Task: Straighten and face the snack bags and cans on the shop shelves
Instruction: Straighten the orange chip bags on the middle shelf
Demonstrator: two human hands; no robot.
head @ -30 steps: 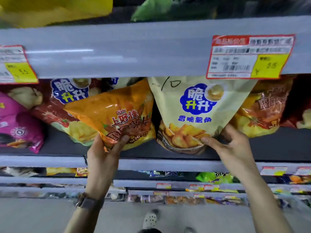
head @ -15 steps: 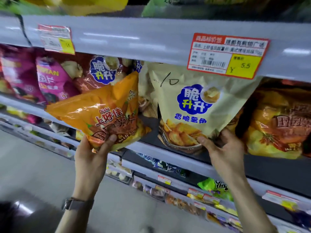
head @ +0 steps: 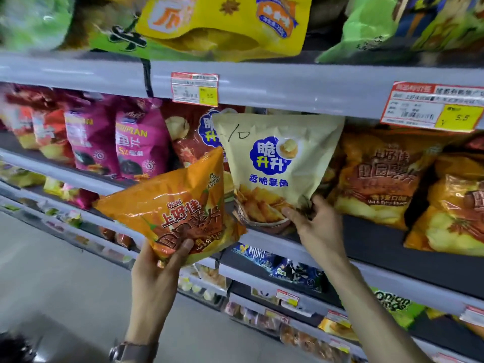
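Head view shows me the shelf front running down to the left, with open aisle floor [head: 52, 279] below and to the left of both hands. The grey rail [head: 288, 87] of the upper shelf sits just over the top of the cream bag [head: 275, 163], so there is hardly any room above it. To that bag's right a dark strip of bare shelf board [head: 379, 242] shows in front of the matching bags [head: 379, 176] standing there. On its left a red bag [head: 188, 132] stands behind, and magenta bags [head: 141, 145] fill the row further left.

I see the orange bag [head: 178, 213] out in front of the shelf lip, off the board, tilted with its top corner up against the cream bag's left edge. My left hand [head: 157, 273] grips it at the bottom edge, well below the bag's middle, thumb laid across the printed front and fingers hidden behind.

The cream bag stands upright on the middle shelf, front toward me, with "10" handwritten near its top. My right hand [head: 317, 229] pinches its lower right corner, thumb on the front by the picture of wedges, fingers curled round the crumpled corner.

Both forearms rise from the bottom of the view, the left nearly vertical with a watch [head: 131, 349] at the wrist, the right slanting in from the lower right.
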